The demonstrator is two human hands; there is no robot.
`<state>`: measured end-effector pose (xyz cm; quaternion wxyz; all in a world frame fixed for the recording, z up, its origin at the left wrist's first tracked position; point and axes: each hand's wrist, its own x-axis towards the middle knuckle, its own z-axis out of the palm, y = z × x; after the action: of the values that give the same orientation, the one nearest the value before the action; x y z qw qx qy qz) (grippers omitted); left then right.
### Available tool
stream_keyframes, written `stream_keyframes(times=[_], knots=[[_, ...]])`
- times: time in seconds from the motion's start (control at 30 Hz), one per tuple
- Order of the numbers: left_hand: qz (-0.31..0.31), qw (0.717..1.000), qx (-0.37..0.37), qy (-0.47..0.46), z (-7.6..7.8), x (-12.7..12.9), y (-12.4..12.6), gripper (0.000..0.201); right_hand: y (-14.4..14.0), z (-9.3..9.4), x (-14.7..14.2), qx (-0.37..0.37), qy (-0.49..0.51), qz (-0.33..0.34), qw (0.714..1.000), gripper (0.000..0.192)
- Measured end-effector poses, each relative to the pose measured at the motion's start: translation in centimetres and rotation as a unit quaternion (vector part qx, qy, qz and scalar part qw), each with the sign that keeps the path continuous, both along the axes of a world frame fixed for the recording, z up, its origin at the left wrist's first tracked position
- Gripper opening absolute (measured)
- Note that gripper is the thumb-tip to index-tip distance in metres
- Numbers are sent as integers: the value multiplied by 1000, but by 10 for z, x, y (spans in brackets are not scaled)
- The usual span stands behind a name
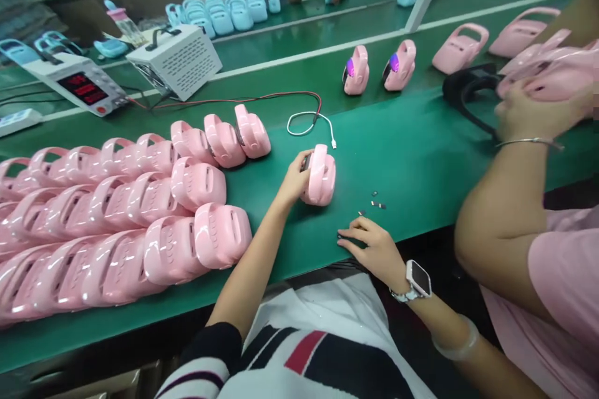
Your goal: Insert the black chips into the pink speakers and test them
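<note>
While the left hand (294,181) grips a pink casing (319,174), the right hand (372,246) rests flat.

Tiny parts (377,199) (by the shell) too small to identify.

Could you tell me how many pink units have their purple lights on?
2: both stand upright side by side on the belt beyond the white cable, one on the left, one on the right. Others may be hidden.
</note>
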<state>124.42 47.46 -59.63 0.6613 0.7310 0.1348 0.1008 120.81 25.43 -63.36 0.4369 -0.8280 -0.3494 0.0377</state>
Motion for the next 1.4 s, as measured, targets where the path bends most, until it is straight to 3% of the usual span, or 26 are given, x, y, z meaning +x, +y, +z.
stream_keyframes(times=[0.13, 0.23, 0.3, 0.4, 0.47, 0.53, 0.63, 0.73, 0.83, 0.9, 1.0, 1.1, 1.17, 1.23, 1.3, 1.33, 1.4], knots=[[-23, 999, 14, 19, 7, -29, -3, 42, 1, -8, 0, 33, -14, 1, 999, 23], [-48, 998, 18, 47, 8, -53, -7, 44, 6, 4, 4, 90, 120, -70, 986, 25], [-46, 996, 34, 64, 8, -67, -8, 49, 8, 15, 6, 141, 251, -101, 952, 31], [35, 994, 97, 37, 18, -87, -10, 46, 12, 28, 8, 211, 361, -102, 903, 37], [128, 980, 149, -29, 33, -100, -17, 30, 16, 37, 5, 253, 376, -107, 885, 37], [148, 966, 195, -86, 51, -110, -30, 13, 22, 49, -2, 313, 369, -112, 868, 35], [31, 968, 222, -113, 74, -119, -51, 3, 34, 71, -16, 394, 309, -88, 861, 25], [-22, 970, 197, -138, 85, -119, -59, 5, 42, 89, -27, 390, 211, -63, 894, 13], [-35, 967, 214, -130, 91, -119, -51, 8, 42, 94, -28, 350, 148, -43, 924, 15], [-85, 961, 250, -76, 97, -122, -42, 12, 36, 95, -24, 311, 148, -6, 939, 13], [-199, 924, 326, 31, 111, -128, -32, 16, 25, 99, -14, 214, 177, 83, 957, 8], [-283, 882, 371, 62, 121, -128, -30, 16, 15, 102, -2, 111, 215, 191, 951, 12], [-248, 908, 336, 20, 116, -122, -29, 16, 13, 97, 6, 95, 262, 198, 940, 14], [-83, 957, 272, -50, 99, -113, -28, 14, 15, 83, 13, 127, 337, 109, 927, 18], [85, 971, 208, -87, 72, -101, -25, 9, 21, 65, 19, 166, 402, -6, 900, 23], [116, 975, 172, -79, 57, -95, -24, 14, 24, 57, 20, 176, 425, -45, 887, 26], [81, 994, 72, -32, 29, -86, -23, 29, 31, 43, 21, 184, 453, -66, 870, 27]])
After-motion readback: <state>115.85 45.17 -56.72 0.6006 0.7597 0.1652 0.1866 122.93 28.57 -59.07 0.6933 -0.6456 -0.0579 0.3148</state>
